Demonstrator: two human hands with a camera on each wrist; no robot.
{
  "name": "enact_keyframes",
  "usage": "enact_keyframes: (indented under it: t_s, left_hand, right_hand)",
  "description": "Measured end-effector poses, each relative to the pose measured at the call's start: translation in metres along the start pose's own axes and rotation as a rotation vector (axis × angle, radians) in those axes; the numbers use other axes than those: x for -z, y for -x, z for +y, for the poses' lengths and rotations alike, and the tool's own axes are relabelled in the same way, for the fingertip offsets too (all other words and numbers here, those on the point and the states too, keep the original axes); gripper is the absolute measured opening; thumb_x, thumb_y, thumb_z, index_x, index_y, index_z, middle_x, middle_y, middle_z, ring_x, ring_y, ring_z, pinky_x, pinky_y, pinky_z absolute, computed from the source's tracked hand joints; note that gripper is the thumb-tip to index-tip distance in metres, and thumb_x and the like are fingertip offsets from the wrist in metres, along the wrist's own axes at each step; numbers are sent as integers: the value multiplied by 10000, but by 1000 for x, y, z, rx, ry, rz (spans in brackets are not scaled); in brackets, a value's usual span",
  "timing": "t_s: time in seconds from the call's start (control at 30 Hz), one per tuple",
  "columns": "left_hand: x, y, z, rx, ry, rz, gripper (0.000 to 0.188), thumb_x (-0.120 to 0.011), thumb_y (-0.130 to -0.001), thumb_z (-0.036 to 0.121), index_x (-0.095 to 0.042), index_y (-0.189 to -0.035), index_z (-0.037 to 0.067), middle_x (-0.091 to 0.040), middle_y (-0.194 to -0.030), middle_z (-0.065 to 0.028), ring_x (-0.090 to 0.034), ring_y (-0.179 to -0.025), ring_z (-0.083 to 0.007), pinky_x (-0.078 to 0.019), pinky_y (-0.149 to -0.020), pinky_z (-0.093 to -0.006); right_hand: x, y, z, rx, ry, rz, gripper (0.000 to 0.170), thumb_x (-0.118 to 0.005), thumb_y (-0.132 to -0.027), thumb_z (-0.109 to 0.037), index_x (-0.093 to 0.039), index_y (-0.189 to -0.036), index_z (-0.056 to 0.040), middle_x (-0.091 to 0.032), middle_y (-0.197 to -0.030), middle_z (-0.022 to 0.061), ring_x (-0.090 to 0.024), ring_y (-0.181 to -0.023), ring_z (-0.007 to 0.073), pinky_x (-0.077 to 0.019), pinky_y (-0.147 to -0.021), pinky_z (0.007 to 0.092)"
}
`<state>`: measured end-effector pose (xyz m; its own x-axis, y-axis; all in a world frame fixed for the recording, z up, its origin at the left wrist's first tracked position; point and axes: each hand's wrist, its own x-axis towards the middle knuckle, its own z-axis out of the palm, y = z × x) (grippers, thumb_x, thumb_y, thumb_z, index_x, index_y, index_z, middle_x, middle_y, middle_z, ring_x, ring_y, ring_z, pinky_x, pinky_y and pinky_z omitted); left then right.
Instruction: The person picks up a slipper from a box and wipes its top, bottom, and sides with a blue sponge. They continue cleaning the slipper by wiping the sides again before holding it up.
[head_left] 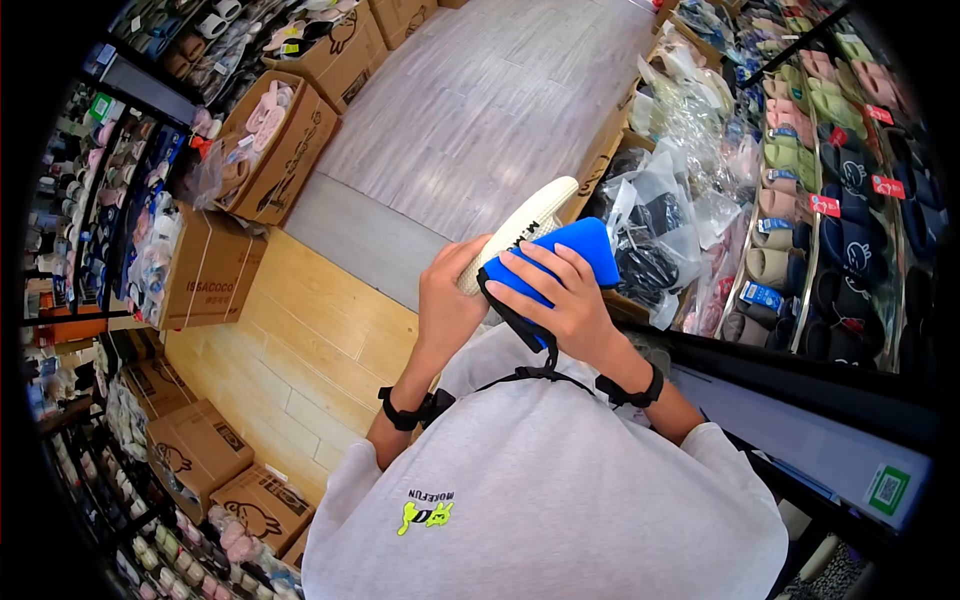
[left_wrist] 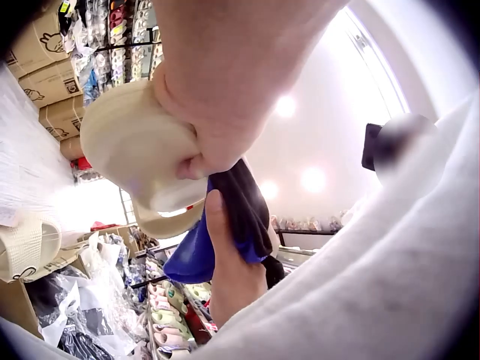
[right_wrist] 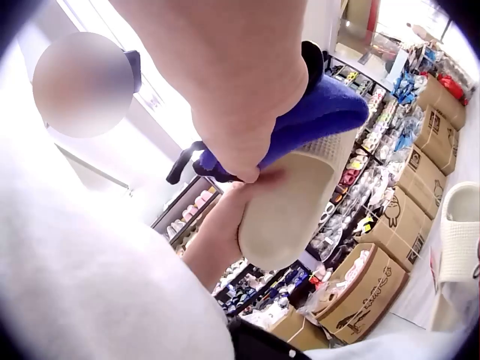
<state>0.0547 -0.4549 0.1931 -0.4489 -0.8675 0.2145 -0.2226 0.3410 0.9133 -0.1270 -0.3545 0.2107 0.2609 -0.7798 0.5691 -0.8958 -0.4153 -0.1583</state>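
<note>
My left hand (head_left: 452, 292) grips a cream slipper (head_left: 548, 196) by its heel end. Dark lettering runs along the slipper's textured upper. In my right hand (head_left: 568, 312) is a soft blue pad (head_left: 590, 245) with a black backing and strap, its fingers spread over it and the thumb underneath. The pad overlaps the slipper's upper in the head view. The right wrist view shows the slipper's footbed (right_wrist: 281, 214) beside the blue pad (right_wrist: 322, 112). In the left wrist view, the left fingers curl over the slipper's edge and the right thumb (left_wrist: 217, 232) presses the pad.
Another cream slipper (right_wrist: 459, 225) shows at the edge of the right wrist view. Cardboard boxes (head_left: 215, 275) with slippers line the left. Plastic-bagged goods (head_left: 650, 225) and a slipper rack (head_left: 800, 200) stand on the right. Wooden floor (head_left: 310, 350) lies ahead.
</note>
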Motion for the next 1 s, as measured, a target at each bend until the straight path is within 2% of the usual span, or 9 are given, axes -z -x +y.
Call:
enact_keyframes:
  t_s: [0.13, 0.2, 0.33, 0.43, 0.57, 0.63, 0.73, 0.87, 1.0]
  left_hand:
    - [6, 1, 2, 28, -8, 3, 510, -783, -795, -61, -763, -1296, 29, -791, -1168, -167, -753, -1084, -342, -582, -956, -400]
    - [9, 0, 1, -3, -17, 25, 508, -792, -808, -85, -752, -1308, -10, -787, -1134, -159, -758, -1035, -234, -573, -934, -344]
    - [7, 1, 1, 15, 21, 30, 516, -773, -795, -67, -769, -1299, 39, -793, -1156, -163, -756, -1074, -315, -579, -954, -388]
    - [7, 1, 3, 1, 13, 2, 522, -774, -792, -63, -765, -1305, 36, -791, -1158, -166, -755, -1077, -318, -578, -955, -387]
    - [4, 2, 4, -7, -17, 27, 529, -777, -789, -60, -760, -1310, 30, -790, -1157, -173, -758, -1065, -321, -579, -949, -385]
    - [6, 1, 5, 19, -7, 27, 504, -787, -809, -73, -758, -1308, -6, -788, -1119, -152, -754, -1032, -230, -571, -924, -338]
    - [3, 2, 2, 25, 19, 34, 505, -801, -816, -60, -757, -1316, -2, -788, -1119, -146, -751, -1034, -217, -571, -926, -337]
    - [3, 3, 4, 42, 42, 28, 528, -771, -790, -57, -759, -1312, 20, -785, -1129, -169, -769, -1047, -309, -584, -933, -382]
    - [3, 6, -4, 15, 18, 71, 513, -777, -801, -51, -760, -1309, 16, -782, -1103, -171, -775, -1038, -288, -581, -932, -364]
  right_hand:
    - [6, -5, 14, -51, -49, 57, 415, -663, -966, -184, -762, -1367, -224, -670, -1490, 63, -617, -1387, 288, -453, -1172, 488]
    - [3, -6, 18, -118, -91, 124, 423, -665, -961, -180, -762, -1371, -221, -671, -1488, 68, -615, -1384, 302, -467, -1158, 504]
    - [3, -5, 4, -58, -57, 66, 412, -663, -974, -197, -762, -1373, -223, -665, -1509, 65, -610, -1396, 290, -463, -1159, 498]
    - [-7, 3, 1, 77, -4, 10, 418, -640, -989, -202, -745, -1391, -239, -669, -1505, 46, -606, -1403, 259, -428, -1192, 455]
    - [1, -3, 19, -27, -62, 98, 418, -676, -977, -204, -749, -1387, -235, -671, -1510, 69, -614, -1393, 280, -442, -1173, 492]
    - [0, -7, 18, -108, -101, 173, 422, -695, -957, -192, -764, -1371, -229, -673, -1505, 79, -616, -1386, 302, -457, -1153, 515]
    - [-1, -4, 10, -87, -56, 163, 401, -683, -968, -194, -773, -1357, -223, -671, -1508, 76, -611, -1389, 311, -459, -1151, 515]
    - [-2, 1, 5, 38, -16, 51, 406, -658, -972, -195, -766, -1361, -235, -667, -1504, 49, -600, -1403, 264, -451, -1170, 456]
    - [6, -6, 21, -105, -182, 109, 458, -711, -942, -193, -748, -1398, -216, -658, -1519, 88, -597, -1402, 319, -447, -1167, 527]
